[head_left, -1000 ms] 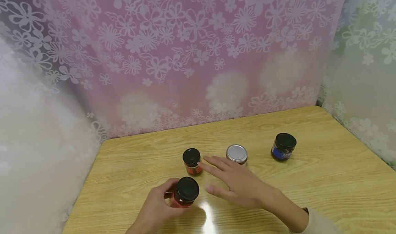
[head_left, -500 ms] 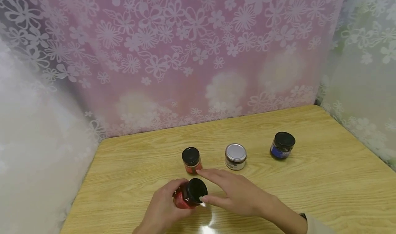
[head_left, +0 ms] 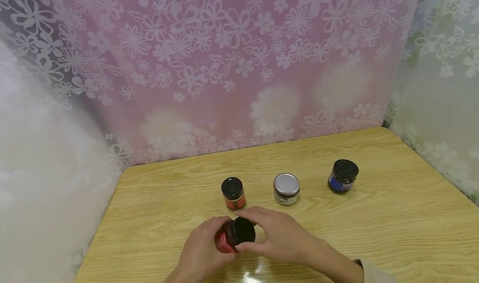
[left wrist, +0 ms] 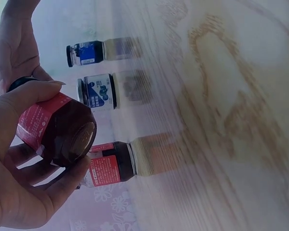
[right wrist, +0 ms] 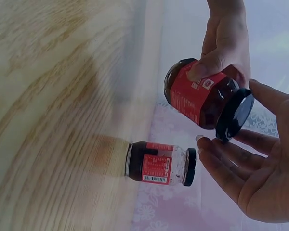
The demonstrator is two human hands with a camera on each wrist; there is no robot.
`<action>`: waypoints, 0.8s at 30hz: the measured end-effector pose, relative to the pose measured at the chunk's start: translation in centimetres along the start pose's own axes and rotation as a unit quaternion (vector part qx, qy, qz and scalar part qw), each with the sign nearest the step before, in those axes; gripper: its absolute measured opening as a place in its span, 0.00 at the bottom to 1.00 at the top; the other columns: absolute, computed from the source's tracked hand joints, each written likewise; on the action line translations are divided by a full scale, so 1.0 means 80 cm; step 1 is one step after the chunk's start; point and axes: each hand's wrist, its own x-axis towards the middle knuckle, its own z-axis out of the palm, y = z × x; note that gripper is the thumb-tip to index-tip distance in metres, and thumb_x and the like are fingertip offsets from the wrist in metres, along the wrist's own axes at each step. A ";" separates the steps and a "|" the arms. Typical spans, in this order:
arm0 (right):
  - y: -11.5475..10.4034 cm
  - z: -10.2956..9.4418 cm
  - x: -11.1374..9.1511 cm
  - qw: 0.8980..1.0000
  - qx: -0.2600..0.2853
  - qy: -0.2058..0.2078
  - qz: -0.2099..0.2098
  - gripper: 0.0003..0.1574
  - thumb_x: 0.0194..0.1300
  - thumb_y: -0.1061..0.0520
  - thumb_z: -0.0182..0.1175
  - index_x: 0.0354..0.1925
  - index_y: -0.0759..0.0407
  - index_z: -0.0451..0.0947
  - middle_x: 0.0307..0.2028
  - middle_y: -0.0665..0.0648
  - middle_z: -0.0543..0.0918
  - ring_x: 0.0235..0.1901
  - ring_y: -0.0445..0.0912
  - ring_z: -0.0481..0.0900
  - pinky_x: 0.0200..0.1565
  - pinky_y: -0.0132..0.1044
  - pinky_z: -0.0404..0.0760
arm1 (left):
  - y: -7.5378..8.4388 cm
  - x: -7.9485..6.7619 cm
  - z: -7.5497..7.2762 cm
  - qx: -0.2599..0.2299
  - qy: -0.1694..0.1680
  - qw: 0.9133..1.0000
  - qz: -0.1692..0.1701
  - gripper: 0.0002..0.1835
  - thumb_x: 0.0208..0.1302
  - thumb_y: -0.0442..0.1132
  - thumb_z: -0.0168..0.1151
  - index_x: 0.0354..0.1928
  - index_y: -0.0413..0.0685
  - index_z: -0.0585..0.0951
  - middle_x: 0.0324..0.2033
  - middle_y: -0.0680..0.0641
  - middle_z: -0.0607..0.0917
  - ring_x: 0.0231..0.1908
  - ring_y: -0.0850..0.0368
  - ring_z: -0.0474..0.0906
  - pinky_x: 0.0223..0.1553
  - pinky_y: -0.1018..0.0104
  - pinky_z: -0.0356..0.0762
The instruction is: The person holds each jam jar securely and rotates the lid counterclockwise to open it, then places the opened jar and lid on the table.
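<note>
My left hand (head_left: 203, 249) grips a jar with a red label (left wrist: 38, 120) around its body, thumb on one side and fingers on the other. The jar is off the table and tilted, its black lid (head_left: 244, 230) leaning toward my right hand (head_left: 282, 237). The right thumb lies at one edge of that lid and the fingers curve around the opposite edge, as the right wrist view also shows. Just beyond stands a smaller jar (right wrist: 156, 163) with a red label and black lid, upright on the table.
A silver-lidded jar (head_left: 286, 189) with a pale label stands right of the smaller red one. Farther right is a black-lidded jar with a blue label (head_left: 342, 176). The wooden table (head_left: 168, 191) ends at a pink flowered curtain (head_left: 224, 87).
My left hand has raised and tilted the jar, moving it rightward. My right hand has come down from near the silver-lidded jar and brought its thumb and fingers around the black lid.
</note>
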 end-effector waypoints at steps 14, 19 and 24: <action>-0.011 0.002 -0.001 1.000 -0.019 0.020 -0.014 0.36 0.60 0.35 0.62 0.59 0.54 0.76 0.53 0.49 0.79 0.53 0.44 0.75 0.52 0.43 0.76 | 0.001 0.000 0.003 0.022 -0.008 1.000 0.008 0.31 0.42 0.49 0.77 0.51 0.52 0.78 0.40 0.57 0.81 0.38 0.63 0.77 0.39 0.63 0.78; -0.012 0.001 -0.001 1.000 -0.020 0.008 -0.001 0.36 0.60 0.36 0.63 0.59 0.56 0.76 0.52 0.50 0.79 0.53 0.44 0.75 0.53 0.42 0.75 | 0.001 0.002 0.004 0.013 -0.015 1.000 0.011 0.31 0.42 0.49 0.77 0.51 0.52 0.78 0.40 0.58 0.81 0.38 0.64 0.77 0.39 0.64 0.78; -0.014 -0.001 0.001 1.000 -0.022 0.000 -0.008 0.35 0.60 0.38 0.64 0.59 0.55 0.76 0.52 0.50 0.78 0.53 0.44 0.75 0.52 0.41 0.75 | 0.000 0.003 0.002 0.005 -0.022 1.000 0.009 0.31 0.42 0.48 0.77 0.51 0.53 0.79 0.40 0.58 0.82 0.37 0.64 0.77 0.38 0.65 0.77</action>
